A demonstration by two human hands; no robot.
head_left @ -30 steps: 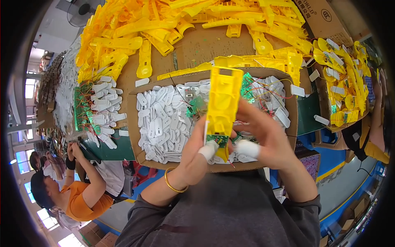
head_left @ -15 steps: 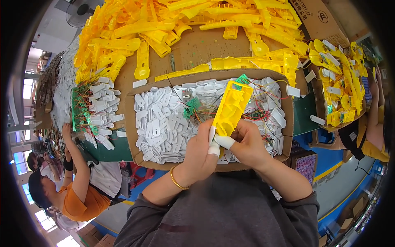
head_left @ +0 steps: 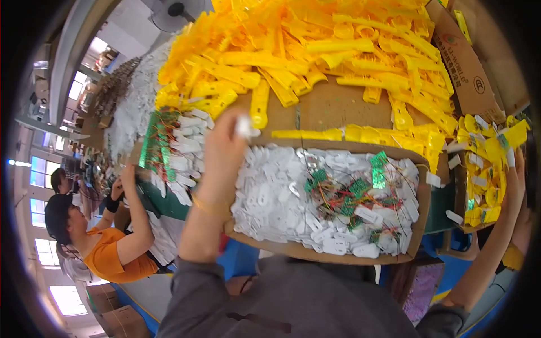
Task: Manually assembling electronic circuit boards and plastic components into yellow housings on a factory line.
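One bare left hand [head_left: 224, 135], blurred, hangs between a cluster of long white plastic tabs [head_left: 191, 141] and a brown cardboard box [head_left: 424, 208], its fingers too smeared to call spread or pinching. Far across, the bare right hand [head_left: 515, 176] has its white-covered thumb [head_left: 511, 158] against a long yellow plastic shell [head_left: 515, 135] above a carton [head_left: 461, 190], the grip impossible to tell!

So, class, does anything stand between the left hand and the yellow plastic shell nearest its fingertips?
Nothing visible does: the left hand is right beside that yellow plastic shell, though blur hides whether they touch.
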